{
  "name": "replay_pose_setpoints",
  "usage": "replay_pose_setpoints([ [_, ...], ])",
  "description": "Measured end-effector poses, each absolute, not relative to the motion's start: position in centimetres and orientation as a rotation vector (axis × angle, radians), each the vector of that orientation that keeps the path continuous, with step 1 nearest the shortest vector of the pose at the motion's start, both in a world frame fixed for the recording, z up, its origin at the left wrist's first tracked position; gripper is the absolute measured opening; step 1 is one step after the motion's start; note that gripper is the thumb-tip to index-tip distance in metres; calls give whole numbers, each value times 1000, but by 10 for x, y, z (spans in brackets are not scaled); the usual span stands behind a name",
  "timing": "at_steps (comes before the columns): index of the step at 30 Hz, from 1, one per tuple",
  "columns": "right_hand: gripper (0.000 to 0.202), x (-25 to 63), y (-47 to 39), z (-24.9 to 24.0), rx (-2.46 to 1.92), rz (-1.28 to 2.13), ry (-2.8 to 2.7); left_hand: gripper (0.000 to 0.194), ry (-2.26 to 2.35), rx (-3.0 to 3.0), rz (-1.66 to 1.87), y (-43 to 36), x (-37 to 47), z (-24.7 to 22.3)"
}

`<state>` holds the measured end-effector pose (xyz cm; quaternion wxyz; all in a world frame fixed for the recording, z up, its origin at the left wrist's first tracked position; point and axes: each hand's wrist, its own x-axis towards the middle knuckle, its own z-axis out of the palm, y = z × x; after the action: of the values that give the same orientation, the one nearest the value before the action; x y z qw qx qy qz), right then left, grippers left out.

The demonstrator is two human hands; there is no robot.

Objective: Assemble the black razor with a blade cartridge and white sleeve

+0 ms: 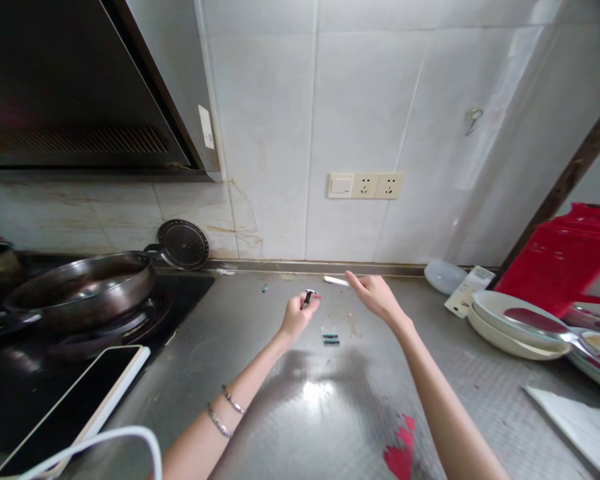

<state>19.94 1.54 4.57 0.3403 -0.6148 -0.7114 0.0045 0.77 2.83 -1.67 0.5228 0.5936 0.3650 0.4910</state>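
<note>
Pan (75, 300) on black hob (187, 300), far left of cylinder pair. Left hand (294, 320), behind pair's left, fingers closed on black-silver piece (308, 299), silver end toward wall (265, 100). Cylinder pair (331, 342) lies crosswise on metal counter (290, 420). White stick (335, 281) behind pair, long axis crosswise, tip pointing left; right hand (377, 297) curled around stick's other end. Red jug (560, 263) far right of pair.

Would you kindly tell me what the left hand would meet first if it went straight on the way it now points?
Probably the white stick by the right hand; since depth is unclear, the left hand might instead pass it and reach the tiled wall.
</note>
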Motion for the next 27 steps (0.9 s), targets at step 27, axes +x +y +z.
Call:
replay_pose_setpoints([
  [27, 48, 192, 32, 5, -1537, -276, -1799, 46, 1035, 1292, 1041, 17, 24, -20],
])
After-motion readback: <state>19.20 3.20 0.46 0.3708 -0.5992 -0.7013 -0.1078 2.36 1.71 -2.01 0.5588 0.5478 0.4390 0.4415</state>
